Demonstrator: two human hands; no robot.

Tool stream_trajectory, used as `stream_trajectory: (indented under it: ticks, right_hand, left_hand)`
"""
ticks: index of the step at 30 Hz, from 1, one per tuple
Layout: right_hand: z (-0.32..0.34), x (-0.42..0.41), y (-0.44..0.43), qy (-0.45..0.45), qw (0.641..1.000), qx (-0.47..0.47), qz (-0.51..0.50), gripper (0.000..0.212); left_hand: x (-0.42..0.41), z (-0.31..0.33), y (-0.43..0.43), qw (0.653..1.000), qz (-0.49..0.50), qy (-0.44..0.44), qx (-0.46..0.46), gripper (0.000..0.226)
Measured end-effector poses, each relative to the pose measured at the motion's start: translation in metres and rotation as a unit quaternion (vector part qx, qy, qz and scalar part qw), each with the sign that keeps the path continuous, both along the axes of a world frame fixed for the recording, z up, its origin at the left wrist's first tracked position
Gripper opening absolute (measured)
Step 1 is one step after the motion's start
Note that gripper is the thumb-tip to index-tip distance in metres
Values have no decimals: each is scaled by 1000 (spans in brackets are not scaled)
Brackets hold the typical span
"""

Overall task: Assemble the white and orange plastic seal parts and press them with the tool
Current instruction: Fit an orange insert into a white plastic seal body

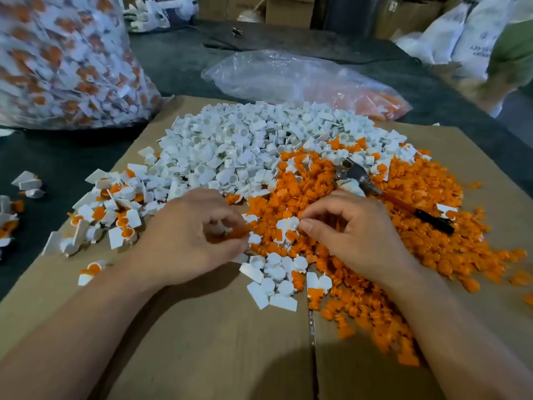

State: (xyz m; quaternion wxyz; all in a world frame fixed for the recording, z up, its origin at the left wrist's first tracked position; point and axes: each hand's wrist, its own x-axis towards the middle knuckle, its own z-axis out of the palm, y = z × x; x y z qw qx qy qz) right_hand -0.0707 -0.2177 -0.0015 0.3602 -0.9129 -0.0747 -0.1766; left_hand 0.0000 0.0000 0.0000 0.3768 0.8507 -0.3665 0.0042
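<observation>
A heap of white seal parts [239, 145] covers the far middle of the cardboard sheet [207, 336]. Orange seal parts [409, 226] spread across its right side. My left hand [187, 235] has its fingers curled round white pieces and an orange one. My right hand [354, 229] pinches at a white part [287, 225] lying among the orange ones. The pressing tool [383, 192], metal-headed with an orange and black handle, lies on the orange heap just beyond my right hand. Assembled white-and-orange seals [112, 215] are piled to the left.
A big clear bag of assembled seals [66, 62] stands at the far left. A flatter clear bag with orange parts [302, 79] lies behind the heaps. White sacks [450, 33] and boxes stand at the back. Another person's green sleeve [513, 53] shows at the right edge.
</observation>
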Motion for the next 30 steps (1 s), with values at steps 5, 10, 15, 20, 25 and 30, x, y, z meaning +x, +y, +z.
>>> stream_trajectory:
  ticks: [5,10,15,20,25,30]
  right_hand:
    - [1,0,-1,6,1000,3,-14,3]
    - [0,-1,2,11,1000,-21,-5,5]
    - [7,0,2,54,998,-16,-13,5]
    - [28,8,3,125,986,-105,26,15]
    - [15,13,21,114,977,-173,46,14]
    - [13,11,14,82,990,-110,23,14]
  left_hand:
    - [2,-9,-3,995,17,-52,87,21]
    - [3,-9,-4,998,13,-33,47,16]
    - [-2,-1,-6,993,18,79,-84,21]
    - [-7,3,-9,982,37,140,-123,22]
    - [-8,5,-15,972,78,165,-147,14]
    - [-11,14,-23,958,65,210,-185,18]
